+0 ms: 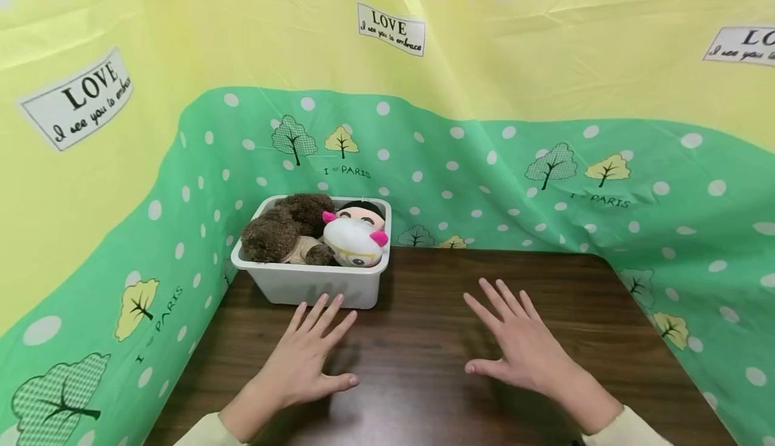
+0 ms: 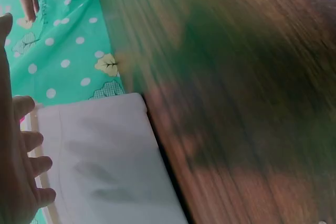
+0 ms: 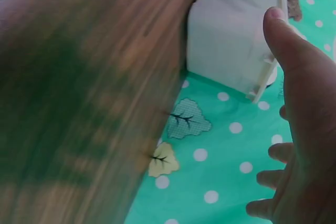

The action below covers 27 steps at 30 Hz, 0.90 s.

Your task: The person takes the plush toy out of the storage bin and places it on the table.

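Observation:
A pale grey plastic bin (image 1: 315, 288) stands on the dark wooden table (image 1: 418, 345), toward its back left corner. Inside it lie a brown fluffy plush toy (image 1: 272, 234), a white plush head with pink ears (image 1: 351, 237) and a round toy face with black hair (image 1: 363, 212) behind that. My left hand (image 1: 305, 358) is spread in front of the bin, its fingertips overlapping the front wall in the head view. My right hand (image 1: 527, 352) hovers farther right, fingers straight and apart. Neither holds anything. In the left wrist view the bin's side (image 2: 100, 156) fills the space beside my fingers.
A green and yellow printed cloth (image 1: 472, 177) with dots and trees hangs behind the table and along both sides. The bin's back left side is close to this cloth. Cream sleeves (image 1: 626, 429) cover both forearms.

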Motion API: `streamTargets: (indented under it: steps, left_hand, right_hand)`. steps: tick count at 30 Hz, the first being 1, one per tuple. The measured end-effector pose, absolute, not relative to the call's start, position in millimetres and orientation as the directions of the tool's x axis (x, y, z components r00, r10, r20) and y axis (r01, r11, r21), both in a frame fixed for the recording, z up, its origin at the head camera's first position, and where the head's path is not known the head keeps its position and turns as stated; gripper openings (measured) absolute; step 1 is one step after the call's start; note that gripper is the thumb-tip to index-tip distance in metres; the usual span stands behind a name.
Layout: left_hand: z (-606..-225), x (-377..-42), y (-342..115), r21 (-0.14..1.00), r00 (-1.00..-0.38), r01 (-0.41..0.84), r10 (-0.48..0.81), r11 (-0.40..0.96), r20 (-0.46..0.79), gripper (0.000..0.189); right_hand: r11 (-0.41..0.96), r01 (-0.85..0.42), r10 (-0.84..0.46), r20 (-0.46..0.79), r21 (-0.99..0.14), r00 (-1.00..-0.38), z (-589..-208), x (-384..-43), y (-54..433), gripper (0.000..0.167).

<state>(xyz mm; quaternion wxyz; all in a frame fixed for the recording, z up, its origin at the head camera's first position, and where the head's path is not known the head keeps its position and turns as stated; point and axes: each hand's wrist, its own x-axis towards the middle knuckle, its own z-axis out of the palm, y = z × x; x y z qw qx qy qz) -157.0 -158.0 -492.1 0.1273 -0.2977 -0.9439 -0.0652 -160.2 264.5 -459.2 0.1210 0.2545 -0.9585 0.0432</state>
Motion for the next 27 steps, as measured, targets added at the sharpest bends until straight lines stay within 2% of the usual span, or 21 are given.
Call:
streamTargets:
  steps: [4, 7, 11, 16, 19, 22, 24, 27]
  left_hand:
    - [-488, -162, -159, 0.055, -0.785, 0.567, 0.519, 0.822, 0.339, 0.1]
    - [-485, -166, -162, 0.104, -0.799, 0.541, 0.471, 0.835, 0.373, 0.098]
    - [-484, -172, -167, 0.253, -0.848, 0.47, 0.354, 0.845, 0.394, 0.09]
    - [-481, -182, -171, 0.507, -0.918, 0.343, 0.169, 0.79, 0.358, 0.072]
    - [-479, -189, -173, 0.711, -0.956, 0.252, 0.054, 0.656, 0.289, 0.059]
    - [-475, -197, -176, 0.897, -0.984, 0.136, -0.048, 0.42, 0.172, 0.047]
    - [-472, -201, -177, 0.965, -0.993, 0.039, -0.096, 0.258, 0.066, 0.044]
    - [-466, -207, -178, 0.995, -0.987, -0.09, -0.135, 0.034, -0.085, 0.042]
  right_hand:
    - [0.857, -0.514, -0.491, 0.238, -0.039, -0.838, -443, -174, 256, 0.112]
    - [0.834, -0.547, -0.509, 0.279, -0.074, -0.814, -433, -188, 250, 0.109]
    - [0.803, -0.57, -0.494, 0.34, -0.174, -0.8, -419, -205, 239, 0.102]
    - [0.784, -0.544, -0.446, 0.339, -0.299, -0.828, -403, -222, 219, 0.095]
    - [0.772, -0.531, -0.424, 0.34, -0.349, -0.839, -395, -234, 204, 0.09]
    - [0.753, -0.529, -0.408, 0.354, -0.39, -0.842, -388, -247, 185, 0.083]
    - [0.739, -0.532, -0.401, 0.365, -0.414, -0.84, -384, -254, 174, 0.078]
    - [0.713, -0.542, -0.398, 0.379, -0.445, -0.835, -379, -263, 155, 0.07]
